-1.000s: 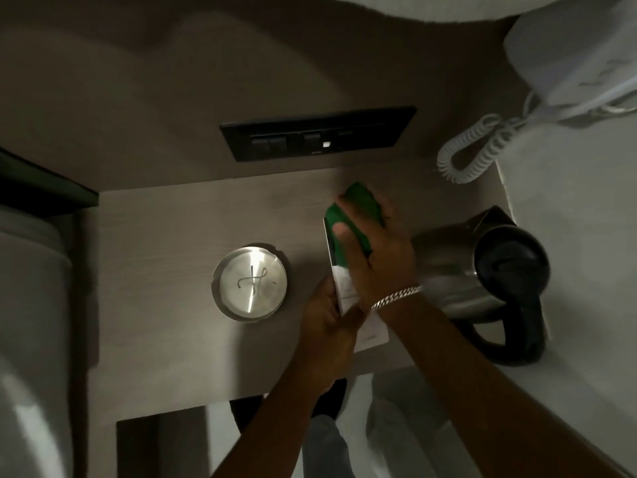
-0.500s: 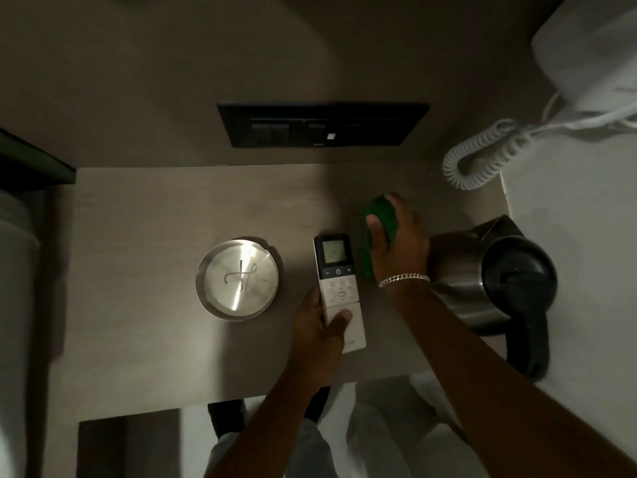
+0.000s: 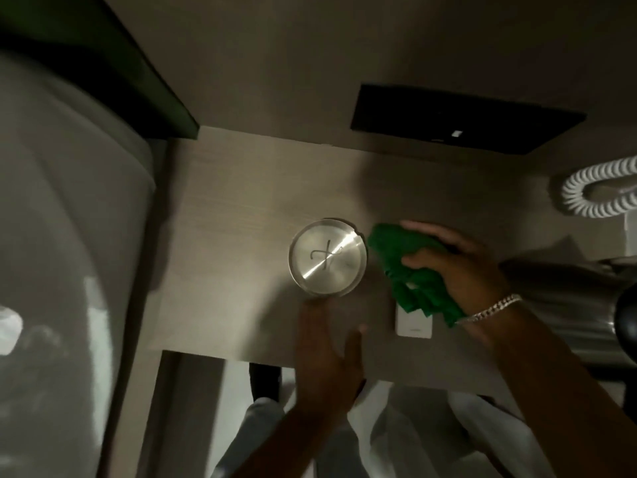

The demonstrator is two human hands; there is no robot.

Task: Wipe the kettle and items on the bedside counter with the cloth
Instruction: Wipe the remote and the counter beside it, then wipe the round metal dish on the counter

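Note:
My right hand [image 3: 462, 270] grips a bunched green cloth [image 3: 413, 274] and holds it over the white remote [image 3: 413, 327], whose lower end alone shows. The cloth's left tip nearly touches a round steel lid-like dish [image 3: 327, 258] in the middle of the wooden bedside counter [image 3: 234, 236]. My left hand [image 3: 327, 357] is blurred, fingers apart and empty, at the counter's front edge just below the dish. The steel kettle [image 3: 565, 305] with its black handle is cut off at the right edge.
A black switch panel [image 3: 465, 119] sits on the wall behind the counter. A coiled white phone cord [image 3: 596, 191] hangs at the right. A pale rounded bed or cushion [image 3: 69, 236] fills the left. Below the counter are my legs.
My left hand let go of the remote, which now lies on the counter. My right hand swept the cloth left over the remote toward the dish. The view shifted left.

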